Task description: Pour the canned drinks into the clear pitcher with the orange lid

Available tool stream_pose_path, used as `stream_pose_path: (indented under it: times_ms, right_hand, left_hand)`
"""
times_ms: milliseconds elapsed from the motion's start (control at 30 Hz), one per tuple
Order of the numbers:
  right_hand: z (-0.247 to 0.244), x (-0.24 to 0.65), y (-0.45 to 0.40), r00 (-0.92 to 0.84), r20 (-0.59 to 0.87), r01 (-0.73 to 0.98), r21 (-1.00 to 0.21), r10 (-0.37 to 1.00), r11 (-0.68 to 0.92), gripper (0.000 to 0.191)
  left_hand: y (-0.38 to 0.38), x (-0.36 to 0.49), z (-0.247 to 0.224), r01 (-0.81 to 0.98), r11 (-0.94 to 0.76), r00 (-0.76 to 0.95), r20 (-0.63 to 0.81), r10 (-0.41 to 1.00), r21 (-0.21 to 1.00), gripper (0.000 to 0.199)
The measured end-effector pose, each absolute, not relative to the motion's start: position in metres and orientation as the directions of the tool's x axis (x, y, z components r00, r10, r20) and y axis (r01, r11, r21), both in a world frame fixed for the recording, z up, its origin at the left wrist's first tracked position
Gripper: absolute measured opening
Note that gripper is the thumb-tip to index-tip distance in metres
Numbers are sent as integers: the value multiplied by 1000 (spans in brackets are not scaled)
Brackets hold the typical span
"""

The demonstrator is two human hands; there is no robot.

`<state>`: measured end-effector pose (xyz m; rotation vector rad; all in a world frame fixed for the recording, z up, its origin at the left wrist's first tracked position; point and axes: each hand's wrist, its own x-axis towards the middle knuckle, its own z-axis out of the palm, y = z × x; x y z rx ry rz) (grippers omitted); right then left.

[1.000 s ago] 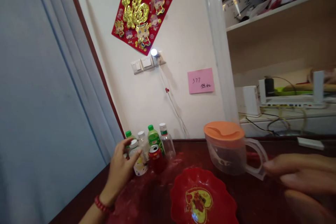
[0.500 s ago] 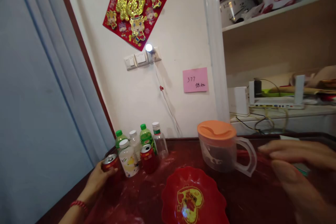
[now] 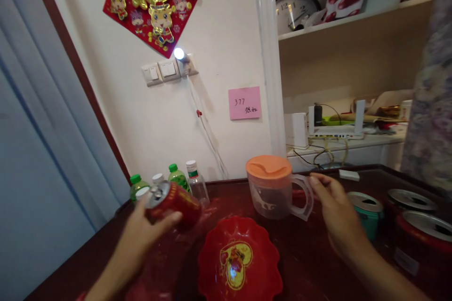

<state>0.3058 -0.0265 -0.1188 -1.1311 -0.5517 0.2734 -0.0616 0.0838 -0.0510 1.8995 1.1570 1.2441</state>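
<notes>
My left hand (image 3: 146, 225) is closed around a red drink can (image 3: 185, 204), raised and tilted, its opened top toward the upper left. Behind the can stand several bottles: a green-capped bottle (image 3: 137, 187), another green-capped bottle (image 3: 179, 178) and a clear white-capped bottle (image 3: 198, 190). The can and hand partly cover them. My right hand (image 3: 335, 211) has its fingers stretched toward the handle of a clear plastic jug (image 3: 270, 200) with an orange lid. The fingertips are at the handle's outer edge; whether they touch is unclear. A red scalloped plate (image 3: 261, 268) lies between my hands.
At the right of the dark red table stand a green can (image 3: 369, 221), a red can (image 3: 423, 254) and another can (image 3: 411, 201). A small white box (image 3: 349, 175) lies at the back. Beyond are a wall and a shelf with a router (image 3: 335, 132).
My left hand has lifted the red can and tilted it, moving right. My right hand, blurred before, is now beside the jug handle. The view has turned right, bringing more cans into sight.
</notes>
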Motion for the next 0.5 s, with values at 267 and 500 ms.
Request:
stream_pose_path:
  times_ms: [267, 500]
  right_hand:
    - [-150, 291, -13, 747, 204, -169, -862, 633, 478, 73]
    - [-152, 284, -11, 779, 211, -223, -788, 591, 574, 69]
  left_hand:
    - [59, 31, -130, 108, -377, 631, 229, 741, 920, 75]
    - [54, 30, -140, 88, -352, 638, 219, 738, 932, 73]
